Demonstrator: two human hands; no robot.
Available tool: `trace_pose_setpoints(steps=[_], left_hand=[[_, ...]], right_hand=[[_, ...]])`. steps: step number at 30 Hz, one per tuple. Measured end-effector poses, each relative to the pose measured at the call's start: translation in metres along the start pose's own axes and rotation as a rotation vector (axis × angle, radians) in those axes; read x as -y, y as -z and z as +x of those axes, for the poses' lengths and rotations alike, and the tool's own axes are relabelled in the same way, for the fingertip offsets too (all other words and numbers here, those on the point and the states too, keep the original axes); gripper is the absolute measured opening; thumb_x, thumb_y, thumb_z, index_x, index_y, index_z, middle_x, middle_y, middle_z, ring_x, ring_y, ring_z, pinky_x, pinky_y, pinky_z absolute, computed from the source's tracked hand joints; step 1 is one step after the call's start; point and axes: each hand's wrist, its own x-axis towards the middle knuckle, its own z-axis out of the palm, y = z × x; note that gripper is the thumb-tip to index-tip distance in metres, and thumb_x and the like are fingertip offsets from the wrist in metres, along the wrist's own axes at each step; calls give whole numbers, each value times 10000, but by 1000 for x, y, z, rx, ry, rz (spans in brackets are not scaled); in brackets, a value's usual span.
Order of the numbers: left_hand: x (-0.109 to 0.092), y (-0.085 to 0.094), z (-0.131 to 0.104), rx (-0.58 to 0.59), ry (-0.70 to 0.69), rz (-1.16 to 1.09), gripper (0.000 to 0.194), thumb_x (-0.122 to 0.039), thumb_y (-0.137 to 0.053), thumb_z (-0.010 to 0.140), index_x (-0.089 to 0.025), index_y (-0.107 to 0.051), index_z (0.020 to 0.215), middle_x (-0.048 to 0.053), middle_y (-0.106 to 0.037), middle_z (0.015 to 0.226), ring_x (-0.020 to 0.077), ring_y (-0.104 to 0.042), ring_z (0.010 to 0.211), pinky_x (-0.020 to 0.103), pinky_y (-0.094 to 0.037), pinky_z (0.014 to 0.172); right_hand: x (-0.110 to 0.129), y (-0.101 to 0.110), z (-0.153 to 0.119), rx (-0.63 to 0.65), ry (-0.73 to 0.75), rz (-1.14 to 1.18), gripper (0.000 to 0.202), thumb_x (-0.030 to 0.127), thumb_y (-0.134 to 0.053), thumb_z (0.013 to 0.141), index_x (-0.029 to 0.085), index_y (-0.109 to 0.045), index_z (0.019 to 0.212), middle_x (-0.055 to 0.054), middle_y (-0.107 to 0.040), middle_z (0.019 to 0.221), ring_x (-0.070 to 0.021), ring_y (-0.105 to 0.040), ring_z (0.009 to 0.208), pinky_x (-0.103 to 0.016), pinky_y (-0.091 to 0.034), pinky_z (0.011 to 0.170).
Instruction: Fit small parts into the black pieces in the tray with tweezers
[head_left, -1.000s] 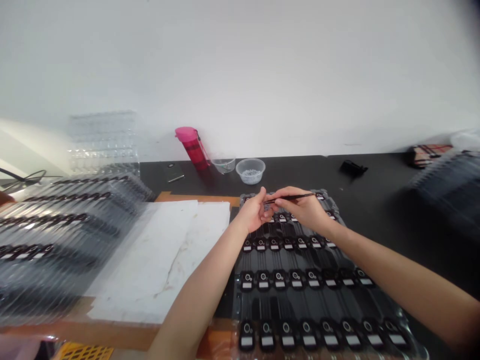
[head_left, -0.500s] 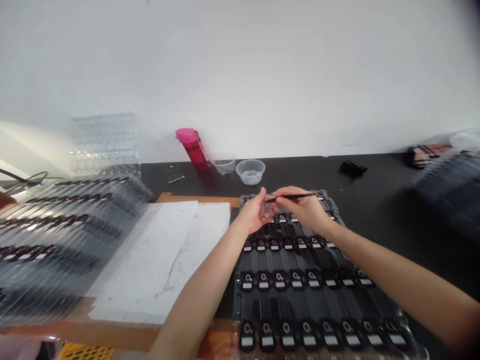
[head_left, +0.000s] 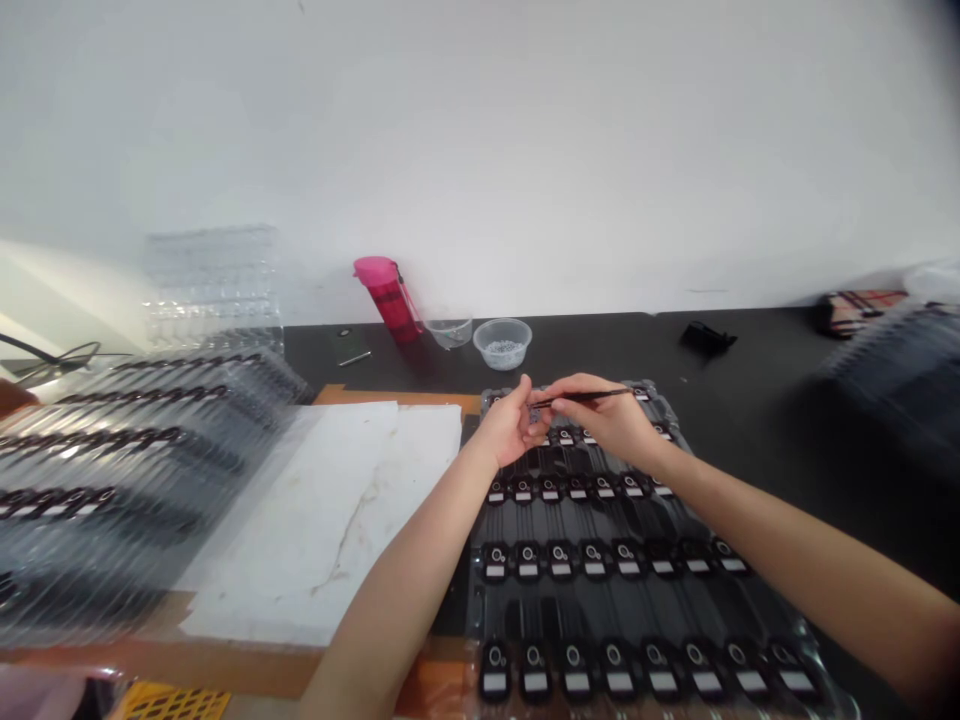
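Over the far part of a clear plastic tray (head_left: 540,520) my two hands meet. My right hand (head_left: 611,420) pinches dark tweezers (head_left: 592,396), whose tips point left into my left palm. My left hand (head_left: 514,425) is cupped with the thumb up and the fingers curled, and small pale pieces (head_left: 535,412) appear to lie in it; they are too small to make out. Rows of black parts, each with a ring and a white rectangle, sit in the tray, such as one black part (head_left: 559,558). My hands hide some of the far rows.
Behind my hands stands a clear bowl (head_left: 503,345) of small pale pieces. A pink bottle (head_left: 386,300) leans near the wall. White paper sheets (head_left: 300,520) lie left of the tray, beside stacked filled trays (head_left: 150,440). More stacked trays (head_left: 907,370) and a black object (head_left: 706,338) are rightward.
The tweezers' two prongs now show slightly apart near my left palm. Both hands stay in nearly the same place.
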Motion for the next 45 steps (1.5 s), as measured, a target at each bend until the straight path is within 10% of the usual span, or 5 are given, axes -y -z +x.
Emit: trace_pose_setpoints(steps=[20,30,45], left_hand=[[-1,2,0,0,-58,54,430,-494,-417,868,-109,-597,803,2,-481,605,33,-338,369,154,-190,339],[-13,-3,6,-270,-226,481,254,-366,-636,747,-116,-604,776,-65,-347,535,10,-251,367,170,-127,370],[-27,-2,74,-475,-257,1361,170,-294,-690,621,-142,-688,698,16,-589,548,136,-501,532,273,-378,562]], right_hand=[[3,12,1,-78,101,-128,112,255,-599,841,206,-688,888,-51,-658,893,-182,-613,829,-309,-511,731],[-46,48,-8,-139,-78,-199,187,318,-612,816,168,-684,904,-65,-642,907,-154,-616,658,-281,-545,596],[-68,28,6,-88,-181,-138,183,294,-577,815,179,-682,911,-55,-605,928,-135,-606,648,-234,-581,526]])
